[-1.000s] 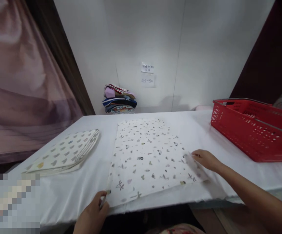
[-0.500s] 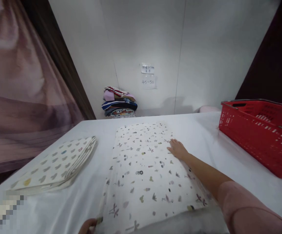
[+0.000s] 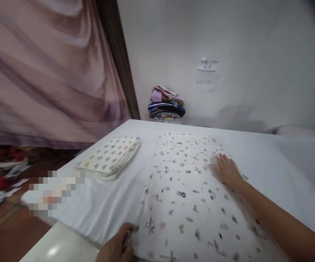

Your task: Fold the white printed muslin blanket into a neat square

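A white cloth [image 3: 186, 196] with small plant and animal prints lies stretched lengthwise before me, its near end running past the bottom of the view. At its near left edge my left hand [image 3: 117, 243] is closed, fingers pinching the fabric. My right hand [image 3: 226, 170] rests palm down on the far right part of the cloth, fingers stretched out and slightly blurred. To the left lies a folded cream cloth [image 3: 112, 154] with grey leaf-like prints, apart from both hands.
Both cloths lie on a white-covered table [image 3: 255, 153]. Behind it is a stack of folded textiles [image 3: 166, 103] by the wall, under paper signs [image 3: 206, 74]. A pink curtain [image 3: 51, 72] hangs at left, with cluttered items [image 3: 1, 178] on the floor below. A blurred patch covers the table's left corner.
My view has swung left, so the red basket has almost left the frame and the floor at left shows. Both hands stay at the printed cloth's edges.
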`<act>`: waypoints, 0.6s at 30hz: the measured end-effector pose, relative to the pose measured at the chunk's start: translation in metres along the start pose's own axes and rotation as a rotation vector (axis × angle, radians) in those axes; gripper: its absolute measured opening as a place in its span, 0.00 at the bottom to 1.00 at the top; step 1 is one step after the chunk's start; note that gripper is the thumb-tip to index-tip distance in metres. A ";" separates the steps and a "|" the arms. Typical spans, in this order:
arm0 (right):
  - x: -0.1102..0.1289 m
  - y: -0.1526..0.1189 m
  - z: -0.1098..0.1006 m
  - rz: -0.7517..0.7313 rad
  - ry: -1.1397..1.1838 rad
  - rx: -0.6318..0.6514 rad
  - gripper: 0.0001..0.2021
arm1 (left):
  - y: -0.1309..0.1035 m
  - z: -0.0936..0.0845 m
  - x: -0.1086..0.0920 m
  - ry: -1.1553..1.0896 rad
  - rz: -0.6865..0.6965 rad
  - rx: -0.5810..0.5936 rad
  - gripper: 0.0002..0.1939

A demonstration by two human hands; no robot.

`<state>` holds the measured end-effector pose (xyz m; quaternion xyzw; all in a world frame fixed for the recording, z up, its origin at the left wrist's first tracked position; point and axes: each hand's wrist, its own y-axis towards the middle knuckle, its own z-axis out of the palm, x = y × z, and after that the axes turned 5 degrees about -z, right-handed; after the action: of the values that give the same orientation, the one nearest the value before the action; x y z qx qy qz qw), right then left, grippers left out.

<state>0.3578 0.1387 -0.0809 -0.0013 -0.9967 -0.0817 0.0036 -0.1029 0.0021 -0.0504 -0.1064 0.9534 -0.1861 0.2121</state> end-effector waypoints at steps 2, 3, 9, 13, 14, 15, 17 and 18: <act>0.030 0.013 -0.007 -0.115 0.079 0.022 0.35 | -0.009 -0.005 -0.011 -0.044 0.030 0.021 0.17; 0.047 0.019 -0.010 -0.169 0.119 0.031 0.36 | -0.013 -0.007 -0.014 -0.071 0.050 0.031 0.17; 0.136 0.038 -0.010 -0.433 0.265 0.105 0.36 | -0.023 -0.009 -0.017 -0.139 0.082 0.003 0.16; 0.153 0.038 0.001 -0.489 0.245 0.286 0.37 | -0.022 -0.006 -0.012 -0.165 0.111 -0.010 0.17; 0.156 0.038 -0.001 -0.478 0.233 0.308 0.38 | -0.022 -0.005 -0.011 -0.170 0.124 -0.016 0.17; 0.159 0.039 -0.003 -0.470 0.222 0.314 0.38 | -0.021 -0.004 -0.009 -0.175 0.135 -0.018 0.17; 0.172 0.042 -0.010 -0.475 0.213 0.291 0.39 | -0.019 -0.001 -0.006 -0.183 0.150 -0.016 0.16; 0.181 0.043 -0.012 -0.488 0.215 0.271 0.39 | -0.019 0.000 -0.005 -0.185 0.155 -0.017 0.16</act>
<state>0.1766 0.1799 -0.0601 0.2475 -0.9632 0.0541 0.0897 -0.0963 -0.0136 -0.0414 -0.0509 0.9367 -0.1503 0.3122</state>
